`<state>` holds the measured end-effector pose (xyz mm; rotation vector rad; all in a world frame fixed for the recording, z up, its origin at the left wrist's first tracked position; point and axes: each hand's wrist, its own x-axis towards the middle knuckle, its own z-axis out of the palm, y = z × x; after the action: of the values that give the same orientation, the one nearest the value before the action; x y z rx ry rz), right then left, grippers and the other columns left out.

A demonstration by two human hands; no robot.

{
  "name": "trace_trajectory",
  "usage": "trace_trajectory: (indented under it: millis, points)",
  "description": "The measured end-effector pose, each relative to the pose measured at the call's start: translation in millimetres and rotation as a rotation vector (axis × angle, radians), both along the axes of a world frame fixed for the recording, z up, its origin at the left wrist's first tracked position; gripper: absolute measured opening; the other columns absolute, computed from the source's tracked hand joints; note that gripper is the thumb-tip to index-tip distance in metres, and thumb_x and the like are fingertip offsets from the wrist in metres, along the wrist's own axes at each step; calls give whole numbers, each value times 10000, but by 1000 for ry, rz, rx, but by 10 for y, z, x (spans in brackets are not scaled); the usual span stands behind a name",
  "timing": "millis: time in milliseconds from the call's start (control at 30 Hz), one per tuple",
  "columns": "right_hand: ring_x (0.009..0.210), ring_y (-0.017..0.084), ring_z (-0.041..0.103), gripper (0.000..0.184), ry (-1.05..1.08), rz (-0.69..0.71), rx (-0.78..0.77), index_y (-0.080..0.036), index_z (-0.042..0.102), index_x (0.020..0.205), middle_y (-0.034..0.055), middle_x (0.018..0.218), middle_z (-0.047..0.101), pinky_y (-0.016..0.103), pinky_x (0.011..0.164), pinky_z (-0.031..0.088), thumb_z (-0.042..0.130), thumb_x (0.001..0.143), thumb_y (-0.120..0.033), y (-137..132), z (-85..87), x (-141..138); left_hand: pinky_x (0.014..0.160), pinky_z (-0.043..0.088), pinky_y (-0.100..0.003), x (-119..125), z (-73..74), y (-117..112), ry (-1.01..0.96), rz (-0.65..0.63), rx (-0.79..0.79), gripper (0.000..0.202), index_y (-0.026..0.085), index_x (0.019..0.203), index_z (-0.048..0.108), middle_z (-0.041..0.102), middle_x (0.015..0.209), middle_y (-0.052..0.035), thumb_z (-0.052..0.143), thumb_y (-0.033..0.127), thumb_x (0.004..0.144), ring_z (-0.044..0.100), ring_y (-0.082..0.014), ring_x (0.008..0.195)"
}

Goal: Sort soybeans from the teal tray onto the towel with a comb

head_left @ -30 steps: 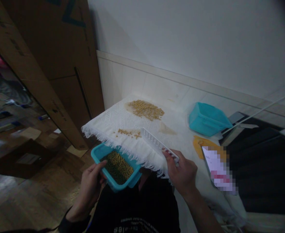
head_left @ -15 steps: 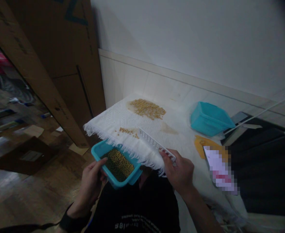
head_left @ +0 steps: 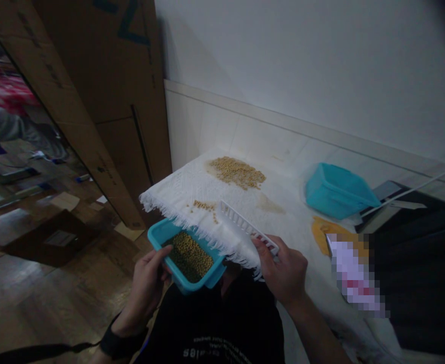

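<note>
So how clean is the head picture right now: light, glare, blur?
Head view: dim overall, top right corner dark; dull glare on the wooden floor; soft shadow on the wall beside the tall cardboard box; blocky pixelation over a flat pale item; grains in the held blue tub slightly soft.

You have a tall cardboard box (head_left: 121, 65) at the upper left of the frame, red-and-white cloth (head_left: 6, 92) at the left edge, and at the lower right a pixelated panel (head_left: 354, 278), perhaps a phone, overlapping a yellow item (head_left: 319, 235).
</note>
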<state>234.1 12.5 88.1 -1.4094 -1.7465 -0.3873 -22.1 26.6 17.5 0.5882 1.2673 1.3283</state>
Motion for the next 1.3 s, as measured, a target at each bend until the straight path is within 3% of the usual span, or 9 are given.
trace_trajectory:
  millis: [500,767,833,967,1033,1300]
  points:
    - [562,142,712,369,36,131,-91,-168,738,861,39,697,758,199,558,538,472,979,-394,76,30,-148,338,284,-202,-21,27,1,1,5,5,385,186,450,525,430,371,61,758,382,686,321,-64,339]
    - [595,131,721,319,55,212,-124,-199,751,876,25,726,768,182,581,539,493,970,-361,-56,65,-275,344,294,-207,-26,43,-17,-24,-28,-5,393,198,441,524,414,358,62,739,387,711,314,-67,331]
    - [601,138,722,337,62,151,-125,-203,752,868,28,728,768,187,580,533,491,965,-391,-58,51,-206,346,295,-206,-30,35,-15,-22,-24,-4,386,197,443,531,424,357,59,737,384,711,319,-67,330]
    - [536,172,692,442,122,-177,-47,-166,745,830,54,645,740,222,505,485,506,917,-529,51,-34,100,339,285,-205,-33,30,-15,-16,-16,-5,378,192,444,543,449,354,49,745,386,698,326,-65,320]
    - [508,175,671,474,154,-256,-40,-152,738,813,53,594,715,229,489,459,520,895,-565,121,-75,241,337,286,-205,-26,38,-16,-14,-11,-5,390,193,434,534,429,342,54,748,391,693,325,-66,314]
    - [499,163,658,445,208,-132,-121,-165,729,793,34,588,708,228,493,446,535,888,-554,194,-89,258,326,290,-212,6,80,-5,-2,-10,-24,384,201,430,517,423,345,55,759,394,657,331,-73,308]
